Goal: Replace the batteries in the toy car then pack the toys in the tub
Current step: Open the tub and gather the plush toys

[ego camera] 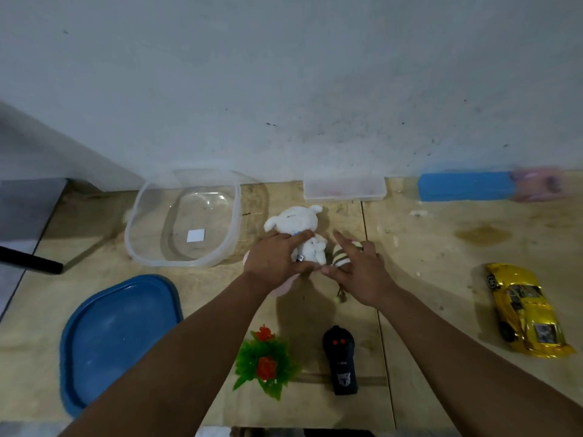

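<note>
Hands (pixel 318 266) over plywood table (pixel 441 247), scuffed wall (pixel 315 89) behind

dim, bluish indoor light; soft shadows fall beside the arms on the wooden table (pixel 441 247). wide-angle bending curves the edges. the blue block (pixel 463 187) at the wall is motion-blurred.

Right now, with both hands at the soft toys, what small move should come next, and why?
Probably lift the white plush left into the clear tub: the left hand already grips it, and the tub beside it holds no toys.
</note>
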